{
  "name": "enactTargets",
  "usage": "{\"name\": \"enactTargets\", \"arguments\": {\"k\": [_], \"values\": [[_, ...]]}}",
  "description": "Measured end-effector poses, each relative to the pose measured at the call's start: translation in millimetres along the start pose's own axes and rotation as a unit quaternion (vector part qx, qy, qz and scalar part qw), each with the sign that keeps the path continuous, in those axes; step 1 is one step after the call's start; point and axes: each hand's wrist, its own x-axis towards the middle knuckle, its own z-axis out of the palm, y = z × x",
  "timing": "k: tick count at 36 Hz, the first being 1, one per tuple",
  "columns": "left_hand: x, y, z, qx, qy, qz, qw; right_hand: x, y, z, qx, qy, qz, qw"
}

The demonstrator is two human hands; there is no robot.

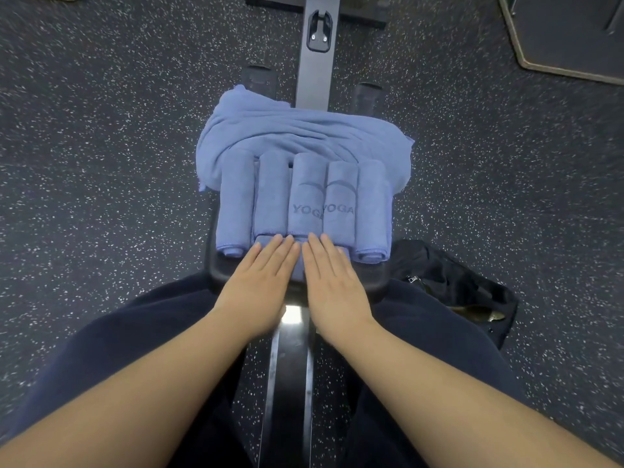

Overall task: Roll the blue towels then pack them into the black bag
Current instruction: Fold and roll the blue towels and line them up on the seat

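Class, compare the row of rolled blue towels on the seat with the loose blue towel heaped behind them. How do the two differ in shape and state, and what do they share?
The rolled towels are tight cylinders lying side by side; the loose towel is a wrinkled, unrolled heap. Two of the rolled towels show the word YOGA; no lettering shows on the loose towel. The rolled towels lie nearer the person; the loose towel lies farther away. Both are the same blue cloth and rest on the same seat.

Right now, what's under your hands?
A blue towel being rolled, pressed flat by the left hand and right hand. Most of it is covered; beneath lies the black seat.
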Motion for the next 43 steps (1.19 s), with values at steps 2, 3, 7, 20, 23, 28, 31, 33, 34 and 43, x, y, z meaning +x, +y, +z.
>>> {"name": "enactTargets", "arguments": {"k": [2,3,7,20,23,28,31,33,34,43], "values": [[1,0,3,0.005,0.006,0.0,1.0,-4,2,5,-0.012,-0.026,0.001,1.0],[2,2,2,0.007,0.014,0.001,1.0,-5,4,7,-0.014,-0.035,-0.003,0.999],[5,3,0,-0.006,-0.005,0.003,1.0,-3,10,8,0.019,-0.078,-0.001,0.997],[6,-1,3,-0.063,0.007,0.009,0.998,0,25,-2,0.06,-0.157,-0.07,0.983],[4,1,-1,-0.047,0.008,0.012,0.999,0,25,-2,0.063,-0.152,-0.071,0.984],[0,6,4,-0.037,0.02,0.002,0.999,1,24,-3,0.094,-0.119,-0.07,0.986],[0,8,3,-0.04,0.032,-0.005,0.999,2,25,-3,0.122,-0.09,-0.067,0.986],[0,8,2,-0.043,0.036,-0.008,0.998,4,24,-3,0.137,-0.075,-0.066,0.986],[0,8,2,-0.042,0.038,-0.008,0.998,6,23,-3,0.149,-0.063,-0.062,0.985],[14,7,-5,-0.067,0.086,-0.04,0.993,27,17,-15,0.28,0.048,-0.006,0.959]]}}
